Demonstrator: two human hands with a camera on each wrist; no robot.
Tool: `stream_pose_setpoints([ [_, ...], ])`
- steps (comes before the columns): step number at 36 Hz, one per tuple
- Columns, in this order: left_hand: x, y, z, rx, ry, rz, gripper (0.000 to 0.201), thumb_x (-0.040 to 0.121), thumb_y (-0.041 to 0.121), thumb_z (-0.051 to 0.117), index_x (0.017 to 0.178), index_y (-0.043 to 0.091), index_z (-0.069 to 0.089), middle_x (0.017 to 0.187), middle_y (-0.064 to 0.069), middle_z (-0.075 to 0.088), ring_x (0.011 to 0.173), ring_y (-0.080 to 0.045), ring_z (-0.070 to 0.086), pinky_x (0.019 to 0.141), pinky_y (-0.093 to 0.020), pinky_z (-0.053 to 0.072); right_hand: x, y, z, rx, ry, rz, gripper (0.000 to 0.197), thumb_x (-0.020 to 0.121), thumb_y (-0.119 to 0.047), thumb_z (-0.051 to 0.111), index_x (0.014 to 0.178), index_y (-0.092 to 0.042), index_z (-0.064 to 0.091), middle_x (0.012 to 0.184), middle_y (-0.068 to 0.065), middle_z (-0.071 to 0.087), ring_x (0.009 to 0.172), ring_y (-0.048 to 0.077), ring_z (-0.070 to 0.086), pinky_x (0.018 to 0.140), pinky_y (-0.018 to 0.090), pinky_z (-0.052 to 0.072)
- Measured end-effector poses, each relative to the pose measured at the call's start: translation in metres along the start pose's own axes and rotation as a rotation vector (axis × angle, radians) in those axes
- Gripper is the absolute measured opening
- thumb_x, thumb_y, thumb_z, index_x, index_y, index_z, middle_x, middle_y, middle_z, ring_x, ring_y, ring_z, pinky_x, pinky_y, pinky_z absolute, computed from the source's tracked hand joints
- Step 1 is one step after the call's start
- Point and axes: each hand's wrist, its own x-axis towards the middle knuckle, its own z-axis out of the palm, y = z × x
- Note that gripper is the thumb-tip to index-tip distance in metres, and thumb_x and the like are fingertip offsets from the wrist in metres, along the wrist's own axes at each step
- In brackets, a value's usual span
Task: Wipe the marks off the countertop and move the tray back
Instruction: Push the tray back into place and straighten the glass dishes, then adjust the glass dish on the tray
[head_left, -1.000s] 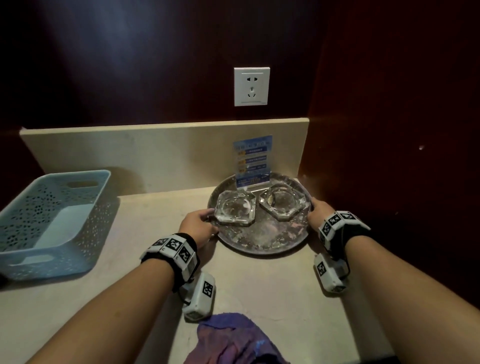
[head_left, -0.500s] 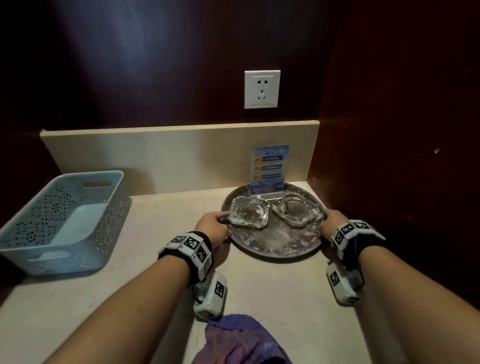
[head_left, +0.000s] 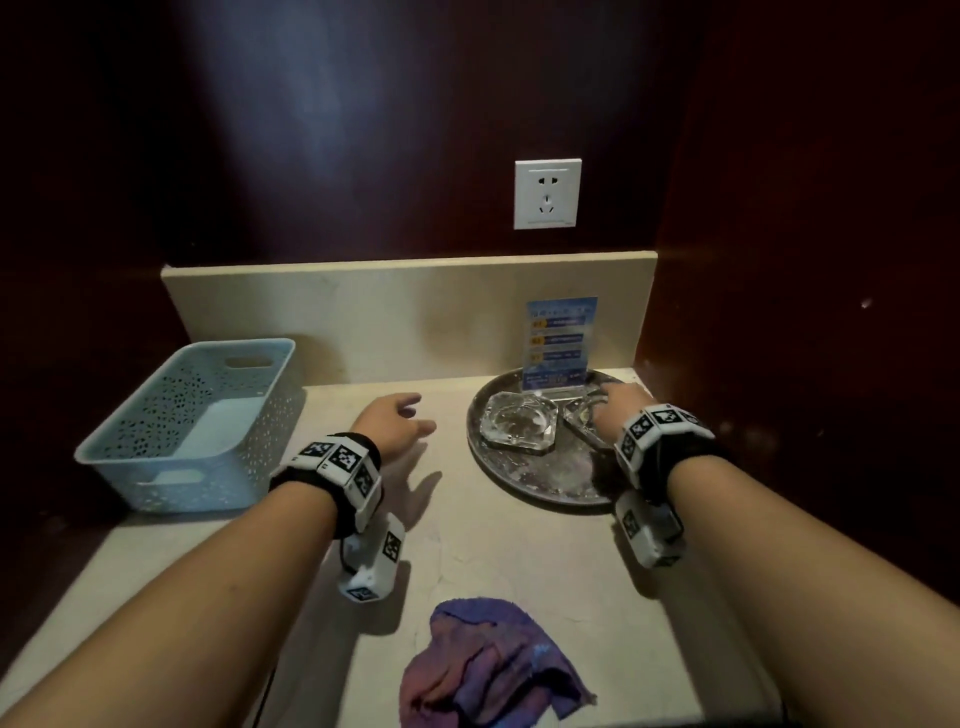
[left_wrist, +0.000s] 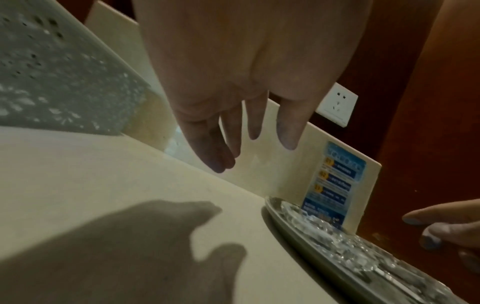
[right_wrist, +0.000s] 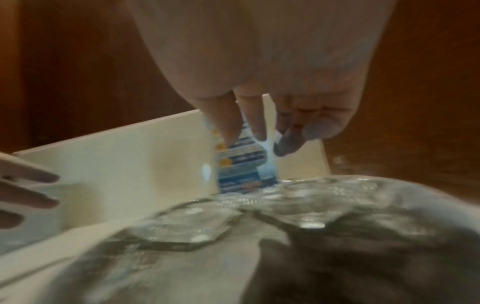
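Left hand (head_left: 393, 427) hovers released; right hand (head_left: 618, 402), fingers relaxed, above the far-right tray (head_left: 540, 483): a knock could tip its ashtrays (head_left: 518, 427).

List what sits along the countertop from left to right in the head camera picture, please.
Pale blue perforated plastic basket → left hand hovering open → square clear glass ashtray on the round grey metal tray → right hand reaching over the tray's right side.

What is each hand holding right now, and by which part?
Nothing. The left hand hangs open above the countertop, and the right hand hovers open-fingered over the tray.
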Motion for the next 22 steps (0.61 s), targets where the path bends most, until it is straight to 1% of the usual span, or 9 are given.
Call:
stream_pose_setpoints([
  [2, -0.01, -0.003, -0.012, 0.012, 0.036, -0.004, 0.058, 0.084, 0.018, 0.067, 0.138, 0.014, 0.045, 0.135, -0.012, 0.054, 0.119, -0.027, 0.056, 0.102, -0.042, 0.046, -0.007, -0.018, 0.002, -0.001, -0.033, -0.05, 0.042, 0.092, -0.025, 0.049, 0.133, -0.014, 0.052, 0.14, 0.011, 0.051, 0.123, 0.031, 0.053, 0.102, 0.038, 0.045],
  [5, -0.028, -0.011, -0.027, 0.015, 0.082, -0.019, 0.058, 0.084, 0.023, 0.067, 0.137, 0.016, 0.046, 0.134, -0.011, 0.055, 0.117, -0.026, 0.057, 0.102, -0.044, 0.046, -0.018, -0.04, 0.007, 0.004, -0.1, -0.12, 0.046, 0.096, -0.027, 0.046, 0.14, -0.014, 0.044, 0.146, 0.01, 0.045, 0.129, 0.03, 0.049, 0.106, 0.039, 0.042],
  [7, -0.041, -0.017, -0.034, 0.021, 0.098, -0.036, 0.058, 0.084, 0.027, 0.067, 0.137, 0.017, 0.046, 0.135, -0.01, 0.055, 0.118, -0.026, 0.056, 0.103, -0.045, 0.045, -0.023, -0.053, 0.012, 0.015, -0.13, -0.166, 0.047, 0.097, -0.028, 0.046, 0.142, -0.015, 0.043, 0.147, 0.01, 0.044, 0.13, 0.03, 0.047, 0.107, 0.038, 0.038],
  [11, -0.07, -0.027, -0.042, -0.003, 0.126, -0.069, 0.058, 0.085, 0.027, 0.066, 0.138, 0.014, 0.045, 0.135, -0.011, 0.054, 0.119, -0.028, 0.056, 0.103, -0.042, 0.045, -0.034, -0.073, 0.022, 0.055, -0.184, -0.257, 0.041, 0.095, -0.028, 0.049, 0.134, -0.016, 0.054, 0.14, 0.009, 0.053, 0.127, 0.029, 0.05, 0.106, 0.037, 0.039],
  [13, -0.082, -0.033, -0.043, -0.003, 0.131, -0.078, 0.058, 0.086, 0.027, 0.065, 0.138, 0.013, 0.044, 0.135, -0.012, 0.055, 0.117, -0.028, 0.057, 0.1, -0.04, 0.046, -0.04, -0.08, 0.026, 0.065, -0.211, -0.297, 0.038, 0.094, -0.028, 0.051, 0.128, -0.014, 0.059, 0.134, 0.009, 0.058, 0.122, 0.031, 0.054, 0.104, 0.037, 0.043],
  [16, -0.097, -0.041, -0.041, -0.008, 0.13, -0.092, 0.057, 0.086, 0.028, 0.065, 0.137, 0.012, 0.045, 0.133, -0.012, 0.056, 0.117, -0.028, 0.057, 0.098, -0.039, 0.046, -0.051, -0.087, 0.033, 0.052, -0.219, -0.326, 0.039, 0.091, -0.033, 0.053, 0.126, -0.016, 0.061, 0.132, 0.009, 0.061, 0.119, 0.031, 0.056, 0.104, 0.037, 0.045],
  [19, -0.109, -0.044, -0.037, 0.013, 0.102, -0.096, 0.059, 0.085, 0.032, 0.066, 0.137, 0.014, 0.046, 0.132, -0.011, 0.058, 0.116, -0.027, 0.058, 0.103, -0.04, 0.045, -0.062, -0.086, 0.039, 0.036, -0.211, -0.352, 0.038, 0.089, -0.034, 0.054, 0.123, -0.019, 0.064, 0.128, 0.006, 0.063, 0.118, 0.029, 0.058, 0.105, 0.039, 0.045],
  [22, -0.12, -0.044, -0.033, 0.038, 0.049, -0.083, 0.061, 0.083, 0.037, 0.066, 0.137, 0.017, 0.046, 0.133, -0.009, 0.057, 0.117, -0.027, 0.058, 0.106, -0.043, 0.043, -0.074, -0.08, 0.039, -0.02, -0.205, -0.373, 0.036, 0.091, -0.037, 0.051, 0.119, -0.02, 0.067, 0.127, 0.003, 0.063, 0.116, 0.027, 0.058, 0.104, 0.039, 0.044],
])
